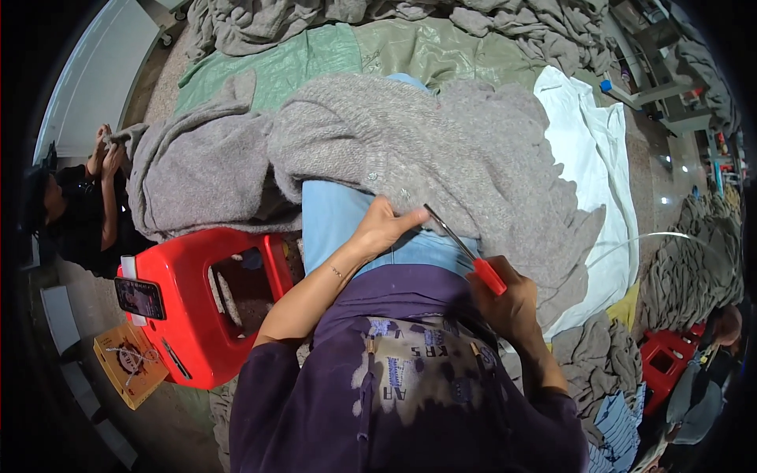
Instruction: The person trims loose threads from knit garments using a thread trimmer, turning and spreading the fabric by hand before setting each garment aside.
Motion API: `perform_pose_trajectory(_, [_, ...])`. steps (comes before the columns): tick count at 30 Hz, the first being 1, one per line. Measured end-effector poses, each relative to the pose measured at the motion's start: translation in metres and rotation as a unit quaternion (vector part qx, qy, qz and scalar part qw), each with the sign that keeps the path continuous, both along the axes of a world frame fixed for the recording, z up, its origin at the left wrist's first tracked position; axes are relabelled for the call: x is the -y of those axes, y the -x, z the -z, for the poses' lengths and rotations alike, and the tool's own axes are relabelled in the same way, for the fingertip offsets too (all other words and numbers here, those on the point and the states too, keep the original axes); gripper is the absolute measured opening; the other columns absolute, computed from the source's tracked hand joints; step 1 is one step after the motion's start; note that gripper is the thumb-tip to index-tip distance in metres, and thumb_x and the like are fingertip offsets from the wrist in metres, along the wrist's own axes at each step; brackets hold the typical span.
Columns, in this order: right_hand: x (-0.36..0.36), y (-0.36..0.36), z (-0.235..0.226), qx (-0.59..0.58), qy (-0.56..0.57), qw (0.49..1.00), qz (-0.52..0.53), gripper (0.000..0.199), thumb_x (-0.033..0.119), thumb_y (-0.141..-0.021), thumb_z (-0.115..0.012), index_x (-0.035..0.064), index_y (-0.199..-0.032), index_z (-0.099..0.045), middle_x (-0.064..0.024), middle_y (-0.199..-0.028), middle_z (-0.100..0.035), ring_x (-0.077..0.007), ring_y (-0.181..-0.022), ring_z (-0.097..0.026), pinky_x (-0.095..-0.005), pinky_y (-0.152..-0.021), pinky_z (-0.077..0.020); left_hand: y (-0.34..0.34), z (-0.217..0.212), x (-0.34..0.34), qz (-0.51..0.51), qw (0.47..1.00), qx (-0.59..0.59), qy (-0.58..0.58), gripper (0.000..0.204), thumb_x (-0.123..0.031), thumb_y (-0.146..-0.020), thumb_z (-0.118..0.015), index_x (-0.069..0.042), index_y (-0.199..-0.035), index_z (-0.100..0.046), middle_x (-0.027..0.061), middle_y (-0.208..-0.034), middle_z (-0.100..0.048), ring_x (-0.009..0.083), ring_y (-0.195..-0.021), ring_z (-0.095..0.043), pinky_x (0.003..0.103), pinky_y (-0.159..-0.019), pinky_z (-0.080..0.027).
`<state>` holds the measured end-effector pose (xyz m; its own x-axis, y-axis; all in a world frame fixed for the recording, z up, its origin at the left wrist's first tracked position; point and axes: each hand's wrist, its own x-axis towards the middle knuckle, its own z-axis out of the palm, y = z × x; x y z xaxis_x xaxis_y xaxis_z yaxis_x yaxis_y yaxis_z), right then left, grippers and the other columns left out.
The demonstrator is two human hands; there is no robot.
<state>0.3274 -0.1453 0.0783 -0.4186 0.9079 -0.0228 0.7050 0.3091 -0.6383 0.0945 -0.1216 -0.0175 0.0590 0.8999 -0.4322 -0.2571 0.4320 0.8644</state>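
Observation:
A grey knitted cardigan (410, 134) with shiny buttons lies across my lap, over light-blue trousers or cloth (331, 213). My left hand (384, 225) is closed on the cardigan's near edge, just below the buttons, thumb stretched to the right. In my right hand (512, 296) are red-handled scissors (487, 276). Their narrow dark blades slant up and left, with the tips close to my left thumb at the knit's edge. Any thread there is too small to make out.
At left stands a red plastic stool (185, 268) bearing a phone (140, 298) and a pen (175, 359); a yellow box (130, 364) is beside it. More grey knitwear (205, 169), green sheeting (268, 75) and white cloth (587, 150) surround me. Another person (87, 197) works at far left.

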Motion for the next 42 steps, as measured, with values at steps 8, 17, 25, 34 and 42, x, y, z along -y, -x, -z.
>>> perform_pose_trajectory(8, [0.020, -0.014, -0.020, 0.043, 0.062, 0.997, -0.012, 0.018, 0.023, -0.080, -0.068, 0.0088, -0.084, -0.056, -0.0128, -0.069, -0.062, -0.0349, -0.059, -0.061, -0.0409, -0.048, -0.0457, -0.012, -0.031, 0.002, -0.163, 0.963, 0.195, 0.084, 0.031, -0.029, -0.089, -0.061, 0.001, -0.095, -0.056, 0.0096, -0.085, -0.062, 0.0163, -0.065, -0.062, 0.038, -0.060, -0.058])
perform_pose_trajectory(17, [0.016, -0.004, -0.015, 0.063, 0.035, 0.997, 0.020, 0.017, 0.021, -0.080, -0.067, 0.0077, -0.086, -0.059, -0.0143, -0.062, -0.060, -0.0345, -0.058, -0.062, -0.0387, -0.049, -0.0458, -0.011, -0.011, 0.006, -0.141, 0.970, 0.195, 0.033, 0.029, -0.027, -0.094, -0.052, 0.002, -0.090, -0.056, 0.0159, -0.094, -0.063, 0.0265, -0.083, -0.066, 0.045, -0.068, -0.058])
perform_pose_trajectory(25, [0.010, -0.012, -0.018, 0.108, 0.026, 0.993, 0.035, 0.019, 0.025, -0.080, -0.067, 0.0082, -0.084, -0.058, -0.0142, -0.064, -0.061, -0.0364, -0.058, -0.061, -0.0421, -0.049, -0.0455, -0.002, -0.021, 0.008, -0.215, 0.946, 0.236, 0.054, 0.029, -0.021, -0.096, -0.047, 0.007, -0.090, -0.048, 0.0201, -0.098, -0.057, 0.0315, -0.084, -0.065, 0.048, -0.071, -0.058])
perform_pose_trajectory(34, [-0.022, 0.000, -0.025, -0.007, 0.025, 0.990, 0.137, 0.020, 0.015, -0.084, -0.064, 0.0005, -0.095, -0.056, -0.0159, -0.082, -0.061, -0.0260, -0.072, -0.059, -0.0333, -0.065, -0.0468, 0.030, -0.049, 0.014, -0.265, 0.936, 0.229, 0.021, 0.034, -0.022, -0.097, -0.043, 0.008, -0.112, -0.045, 0.0200, -0.106, -0.058, 0.0320, -0.085, -0.065, 0.045, -0.071, -0.058])
perform_pose_trajectory(42, [-0.036, 0.039, 0.008, -0.066, -0.088, 0.993, 0.033, 0.035, 0.010, -0.080, -0.067, 0.0050, -0.114, -0.059, -0.0125, -0.090, -0.052, -0.0212, -0.078, -0.053, -0.0297, -0.072, -0.0452, 0.085, -0.070, 0.006, -0.297, 0.935, 0.190, -0.045, 0.028, -0.023, -0.097, -0.043, 0.002, -0.109, -0.050, 0.0154, -0.093, -0.063, 0.0245, -0.071, -0.067, 0.039, -0.064, -0.059])
